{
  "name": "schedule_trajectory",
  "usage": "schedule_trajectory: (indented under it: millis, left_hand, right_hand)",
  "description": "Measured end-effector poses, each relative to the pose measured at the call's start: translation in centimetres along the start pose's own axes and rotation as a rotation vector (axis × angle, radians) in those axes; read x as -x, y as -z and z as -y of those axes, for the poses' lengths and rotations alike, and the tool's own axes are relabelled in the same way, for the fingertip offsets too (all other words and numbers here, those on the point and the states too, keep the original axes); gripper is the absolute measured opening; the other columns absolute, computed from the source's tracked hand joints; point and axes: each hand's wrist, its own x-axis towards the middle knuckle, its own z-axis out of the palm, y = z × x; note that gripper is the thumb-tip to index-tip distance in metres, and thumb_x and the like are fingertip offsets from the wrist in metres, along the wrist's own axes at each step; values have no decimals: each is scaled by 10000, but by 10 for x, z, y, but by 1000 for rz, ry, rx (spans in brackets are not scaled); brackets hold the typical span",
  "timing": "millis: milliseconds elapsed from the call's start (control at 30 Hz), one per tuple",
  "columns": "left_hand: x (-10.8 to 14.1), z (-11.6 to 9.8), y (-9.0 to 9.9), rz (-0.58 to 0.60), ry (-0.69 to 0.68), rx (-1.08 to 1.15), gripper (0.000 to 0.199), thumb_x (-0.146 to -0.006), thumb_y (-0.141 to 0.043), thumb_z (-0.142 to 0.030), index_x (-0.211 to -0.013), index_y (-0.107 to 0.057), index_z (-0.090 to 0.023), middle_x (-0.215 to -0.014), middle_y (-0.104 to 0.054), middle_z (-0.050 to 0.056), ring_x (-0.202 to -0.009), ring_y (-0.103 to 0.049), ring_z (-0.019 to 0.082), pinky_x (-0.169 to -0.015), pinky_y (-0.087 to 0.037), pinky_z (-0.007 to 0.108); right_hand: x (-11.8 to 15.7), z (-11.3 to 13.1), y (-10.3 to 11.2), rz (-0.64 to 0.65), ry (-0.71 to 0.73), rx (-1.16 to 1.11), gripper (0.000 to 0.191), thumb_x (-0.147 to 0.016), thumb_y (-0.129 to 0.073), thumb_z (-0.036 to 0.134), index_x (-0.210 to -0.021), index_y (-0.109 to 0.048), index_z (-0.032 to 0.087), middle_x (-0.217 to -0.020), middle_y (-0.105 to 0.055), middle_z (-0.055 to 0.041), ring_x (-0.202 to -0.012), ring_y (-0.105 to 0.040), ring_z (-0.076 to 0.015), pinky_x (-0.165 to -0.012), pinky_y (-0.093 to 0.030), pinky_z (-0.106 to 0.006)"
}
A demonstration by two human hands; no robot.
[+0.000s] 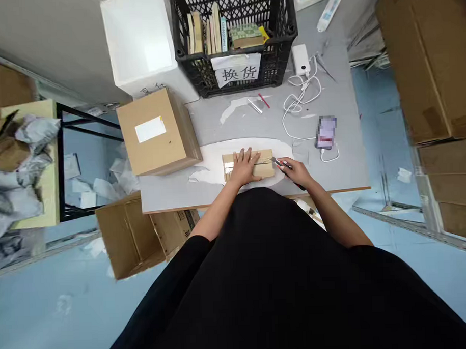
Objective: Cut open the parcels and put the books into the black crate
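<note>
A small brown cardboard parcel (pixel 264 170) lies on a white patch of the grey table (pixel 168 193), near its front edge. My left hand (pixel 243 167) rests flat on top of the parcel with the fingers spread. Shiny tape shows at the parcel's left end. In my right hand (pixel 296 173) is a red and black utility knife (pixel 281 164), its tip at the parcel's right end. The fingers of that hand are wrapped round the knife's handle.
A closed cardboard box (pixel 155 136) stands at the left, with a white bin (pixel 140 40) behind it. A black crate (pixel 237 67) of books stands at the back. Right of centre lie a phone (pixel 326 132), white cables and a white charger (pixel 300 59).
</note>
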Motion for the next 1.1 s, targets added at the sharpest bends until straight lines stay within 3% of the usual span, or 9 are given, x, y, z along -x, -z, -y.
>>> schedule_trajectory:
  millis: [200, 433, 567, 767, 933, 1100]
  left_hand:
    - [-1, -2, 5, 21, 12, 24, 1086, -716, -760, -616, -1604, -250, -254, -1689, -132, 154, -1545, -69, 439, -1212, -1, 657]
    - [0, -4, 8, 46, 25, 44, 1106, -711, -765, -614, -1610, -230, -253, -1695, -92, 154, -1547, -29, 445, -1211, 16, 658]
    - [0, -4, 7, 55, 32, 46, 1112, -719, -755, -627, -1615, -207, -260, -1697, -74, 155, -1548, -4, 444, -1207, 23, 665]
    - [-1, -3, 4, 56, 28, 35, 1119, -726, -752, -627, -1618, -192, -249, -1695, -49, 171, -1545, 12, 455, -1197, 22, 681]
    - [-1, -3, 3, 64, 35, 20, 1141, -712, -760, -637, -1618, -187, -245, -1695, -35, 176, -1543, 21, 461, -1191, 25, 689]
    - [-1, -3, 1, 54, 36, 16, 1146, -702, -771, -629, -1616, -198, -245, -1696, -40, 172, -1542, 13, 464, -1191, 14, 692]
  right_hand:
    - [-3, -1, -1, -34, 2, 19, 393, -907, -543, 328, -1274, -662, 251, -1040, -757, -9, -582, -656, -141, -688, -528, -306]
    - [-7, 4, 9, 23, 15, 264, 394, -927, -546, 310, -1304, -658, 292, -1138, -757, -19, -706, -692, -181, -807, -498, -321]
    - [-6, 6, 13, 48, 19, 303, 400, -912, -557, 290, -1298, -662, 299, -1219, -732, -24, -748, -698, -192, -795, -492, -310]
    - [1, 5, 11, 86, -44, 164, 402, -914, -551, 330, -1300, -653, 279, -956, -772, -9, -497, -613, -138, -683, -498, -303]
    - [9, 5, 7, 97, -64, 131, 409, -917, -545, 320, -1308, -652, 266, -654, -693, 25, -509, -621, -160, -670, -478, -291]
    - [15, 3, 6, 88, -59, 135, 422, -920, -539, 313, -1327, -643, 269, -560, -629, 43, -507, -617, -170, -664, -464, -290]
